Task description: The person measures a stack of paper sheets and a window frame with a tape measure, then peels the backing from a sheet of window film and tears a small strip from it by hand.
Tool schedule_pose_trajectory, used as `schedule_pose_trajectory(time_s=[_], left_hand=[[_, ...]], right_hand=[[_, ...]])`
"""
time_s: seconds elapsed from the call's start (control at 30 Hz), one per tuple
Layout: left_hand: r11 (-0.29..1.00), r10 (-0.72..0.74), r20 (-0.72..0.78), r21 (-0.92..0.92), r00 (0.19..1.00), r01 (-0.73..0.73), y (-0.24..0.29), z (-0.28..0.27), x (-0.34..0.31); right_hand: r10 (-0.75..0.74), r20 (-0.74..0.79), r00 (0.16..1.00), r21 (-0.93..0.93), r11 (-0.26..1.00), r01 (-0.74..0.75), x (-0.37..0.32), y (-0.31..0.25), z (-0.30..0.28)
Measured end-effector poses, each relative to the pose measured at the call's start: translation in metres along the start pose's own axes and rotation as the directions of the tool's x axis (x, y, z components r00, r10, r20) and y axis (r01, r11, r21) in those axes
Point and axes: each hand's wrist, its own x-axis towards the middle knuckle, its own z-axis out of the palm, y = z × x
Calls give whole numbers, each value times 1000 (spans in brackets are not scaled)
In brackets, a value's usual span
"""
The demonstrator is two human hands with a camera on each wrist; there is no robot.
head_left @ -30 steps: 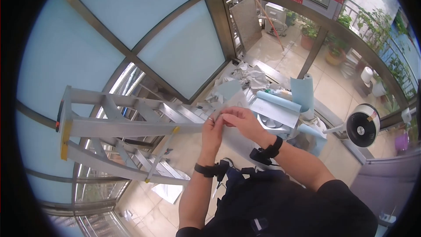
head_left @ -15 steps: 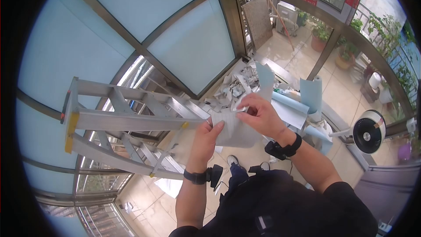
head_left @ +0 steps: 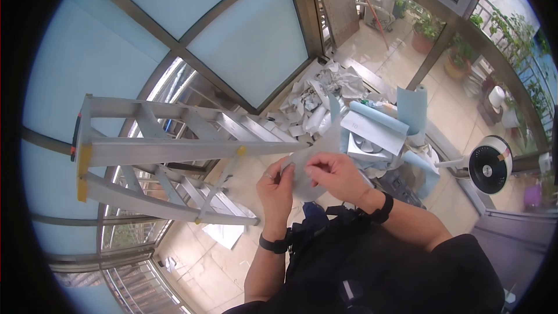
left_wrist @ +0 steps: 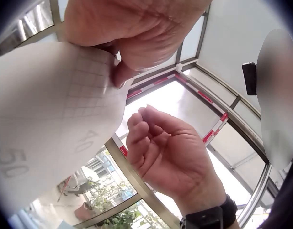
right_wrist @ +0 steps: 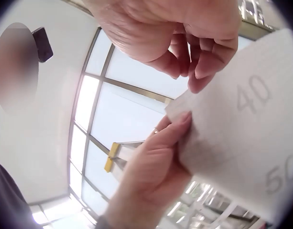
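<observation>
A whitish sheet (head_left: pixel 303 186) printed with a grid and the numbers 40 and 50 hangs between the two hands. The left hand (head_left: pixel 275 193) pinches it near one corner, thumb on the printed face; in the right wrist view this hand (right_wrist: pixel 156 164) shows a ring, with the sheet (right_wrist: pixel 232 124) spreading away from it. Just across the corner, the right hand (head_left: pixel 336 177) has loosely bent fingers. Seen from the left wrist, the right hand (left_wrist: pixel 168 152) stands apart from the sheet's edge (left_wrist: pixel 101 114), with nothing visible between thumb and fingers.
An aluminium stepladder (head_left: pixel 168 154) stands to the left. Crumpled paper scraps (head_left: pixel 319 99) lie heaped by the glass wall, beside pale blue rolls (head_left: pixel 411 113). A black and white fan (head_left: pixel 490 164) is at the right. A white sheet (head_left: pixel 225 234) lies on the tiled floor.
Both hands first met at the sheet's edge, then the right hand drew away to the right. Now the hands are closer again, the sheet turned more edge-on, and the right fingers look free.
</observation>
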Motion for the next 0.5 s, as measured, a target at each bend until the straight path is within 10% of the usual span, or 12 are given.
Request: schedule_pose_trajectory(time_s=[0.17, 0.23, 0.5], left_hand=[[999, -10, -39, 34, 999, 12, 1, 1, -10], [885, 395, 43, 250, 918, -392, 1, 2, -15], [818, 513, -4, 307, 858, -487, 13, 8, -37]], right_hand=[[92, 47, 995, 121, 988, -97, -2, 10, 7], [160, 124, 979, 168, 969, -179, -5, 2, 3], [162, 261, 952, 297, 925, -239, -16, 4, -6]])
